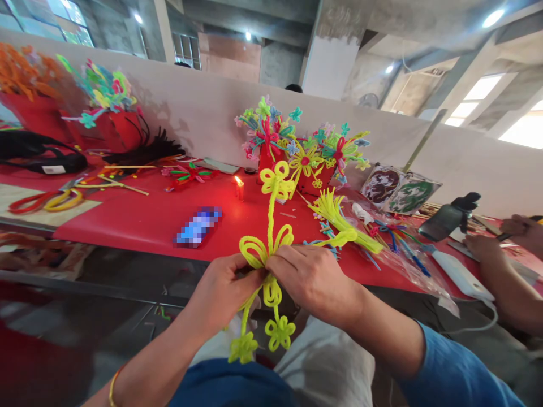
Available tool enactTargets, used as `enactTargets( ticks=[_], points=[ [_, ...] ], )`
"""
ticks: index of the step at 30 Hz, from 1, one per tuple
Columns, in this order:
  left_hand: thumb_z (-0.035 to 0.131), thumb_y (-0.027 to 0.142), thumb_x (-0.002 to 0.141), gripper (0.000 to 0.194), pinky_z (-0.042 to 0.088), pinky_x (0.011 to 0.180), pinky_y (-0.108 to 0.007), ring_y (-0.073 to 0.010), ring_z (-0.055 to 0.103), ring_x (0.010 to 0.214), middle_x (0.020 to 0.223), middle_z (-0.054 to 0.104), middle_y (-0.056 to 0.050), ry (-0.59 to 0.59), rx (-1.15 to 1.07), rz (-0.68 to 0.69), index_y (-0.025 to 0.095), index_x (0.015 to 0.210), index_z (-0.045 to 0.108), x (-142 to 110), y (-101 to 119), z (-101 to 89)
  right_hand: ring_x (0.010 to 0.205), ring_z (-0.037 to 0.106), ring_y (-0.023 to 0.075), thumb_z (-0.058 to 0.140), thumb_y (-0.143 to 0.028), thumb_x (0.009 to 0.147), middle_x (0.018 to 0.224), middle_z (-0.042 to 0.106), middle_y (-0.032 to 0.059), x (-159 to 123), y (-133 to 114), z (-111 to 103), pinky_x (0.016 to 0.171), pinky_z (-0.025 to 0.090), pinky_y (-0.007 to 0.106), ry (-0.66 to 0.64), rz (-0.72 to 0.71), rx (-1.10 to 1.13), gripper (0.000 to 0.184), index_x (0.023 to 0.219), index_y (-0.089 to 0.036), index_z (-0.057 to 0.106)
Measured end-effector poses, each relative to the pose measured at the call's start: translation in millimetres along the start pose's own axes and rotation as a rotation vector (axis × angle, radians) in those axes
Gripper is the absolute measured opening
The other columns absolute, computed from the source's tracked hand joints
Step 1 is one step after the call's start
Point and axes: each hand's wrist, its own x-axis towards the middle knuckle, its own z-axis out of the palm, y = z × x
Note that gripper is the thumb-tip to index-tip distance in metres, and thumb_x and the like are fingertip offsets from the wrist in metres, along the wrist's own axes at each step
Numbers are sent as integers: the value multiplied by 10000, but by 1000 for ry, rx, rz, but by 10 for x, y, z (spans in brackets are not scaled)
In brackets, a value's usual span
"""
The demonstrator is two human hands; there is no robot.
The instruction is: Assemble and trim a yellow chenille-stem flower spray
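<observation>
Both hands meet at the centre of a yellow pipe-cleaner flower (pixel 253 250), held above my lap at the table's front edge. My left hand (pixel 227 285) pinches it from the left, thumb and fingers closed near the middle. From the right, my right hand (pixel 311 277) has its fingers closed over the same spot, so the exact grip is hidden. Looped petals spread above and below the fingers. One stem rises to a small blossom at the top, two short stems hang down with small blossoms, and another sticks out to the right.
On the red table (pixel 127 217) stand a lit candle (pixel 240 189), a blurred phone (pixel 197 226), scissors (pixel 46 202), yellow pipe cleaners (pixel 339 217), a dark bottle (pixel 445 217) and a white power bank (pixel 462 276). Flower-filled red pots (pixel 271 155) line the back. A co-worker's hands (pixel 487 249) are at right.
</observation>
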Motion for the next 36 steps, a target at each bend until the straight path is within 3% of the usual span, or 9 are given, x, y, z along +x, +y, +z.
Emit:
enactTargets(
  ticks=[7, 14, 21, 29, 33, 36],
  points=[
    [541, 232, 705, 125, 440, 663, -290, -180, 562, 685, 627, 599, 19, 4, -1, -10, 176, 713, 653, 19, 1, -7, 597, 511, 147, 440, -131, 843, 750, 577, 34, 11, -18, 0, 501, 384, 277, -21, 5, 2, 123, 805, -142, 556],
    [561, 218, 695, 163, 433, 648, -276, -188, 568, 715, 660, 625, 17, 27, -4, -23, 187, 800, 681, 12, 12, -40, 618, 531, 136, 403, -157, 869, 756, 596, 33, -6, -8, 6, 503, 392, 266, 91, -26, 7, 174, 897, -130, 572],
    [578, 228, 685, 148, 428, 604, -262, -177, 561, 667, 633, 623, 21, 44, 39, -46, 183, 763, 695, 1, 45, -41, 604, 513, 131, 407, -150, 866, 746, 586, 25, -7, -7, -10, 495, 382, 268, 55, -26, 9, 166, 880, -132, 572],
    [599, 223, 679, 175, 446, 630, -269, -186, 589, 709, 674, 665, 12, 42, -99, -94, 190, 822, 694, 25, 5, -28, 580, 503, 138, 405, -144, 860, 735, 581, 31, -4, -17, 59, 484, 379, 267, 78, 3, -11, 175, 811, -139, 573],
    [608, 227, 695, 217, 464, 691, -298, -201, 612, 770, 770, 697, -7, 39, -192, -66, 200, 896, 682, 25, -17, -59, 641, 552, 121, 400, -157, 874, 765, 612, 32, -73, -35, 101, 565, 420, 237, 247, 63, 125, 187, 832, -150, 582],
    [624, 277, 700, 216, 475, 710, -313, -209, 627, 782, 796, 707, -25, 72, -251, -52, 194, 891, 685, 10, -13, -65, 652, 563, 111, 464, -212, 853, 713, 613, 20, -143, -47, 142, 588, 427, 214, 400, 265, 359, 144, 782, -161, 578]
  ],
)
